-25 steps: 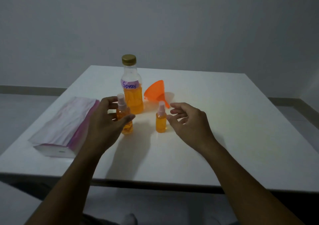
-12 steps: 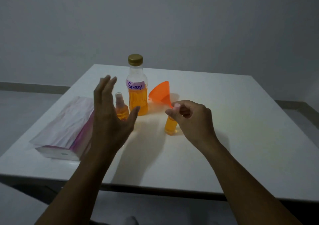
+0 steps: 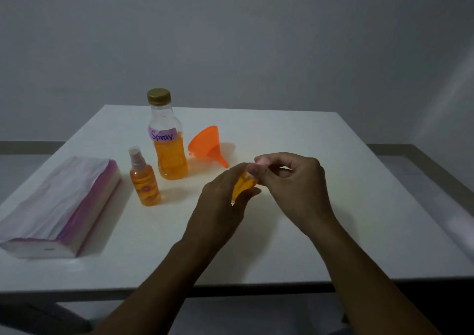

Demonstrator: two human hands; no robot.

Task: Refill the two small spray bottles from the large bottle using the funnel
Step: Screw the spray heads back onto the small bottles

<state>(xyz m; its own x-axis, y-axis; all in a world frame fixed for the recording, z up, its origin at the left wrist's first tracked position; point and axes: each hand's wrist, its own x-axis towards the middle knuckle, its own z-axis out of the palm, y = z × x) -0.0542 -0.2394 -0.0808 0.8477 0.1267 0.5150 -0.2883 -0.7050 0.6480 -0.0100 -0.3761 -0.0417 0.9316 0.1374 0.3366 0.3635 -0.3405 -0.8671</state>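
Over the near middle of the bench (image 3: 282, 245), the left hand (image 3: 220, 201) curls its fingers (image 3: 247, 193) round the body of one small spray bottle (image 3: 241, 187), which is tilted with its long axis running up and to the right. Its top end points straight into the right hand (image 3: 295, 180), whose thumb and forefinger pinch it, probably to twist the sprayer off. Farther back stand the second spray bottle (image 3: 144, 180), the capped large bottle (image 3: 168, 150) and, beside it, the funnel (image 3: 205, 143) lying on its side.

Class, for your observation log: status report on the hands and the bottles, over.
Both busy: left hand grips one small spray bottle, right hand pinches its top. Behind them large bottle capped; funnel on its side. Nothing in the way.
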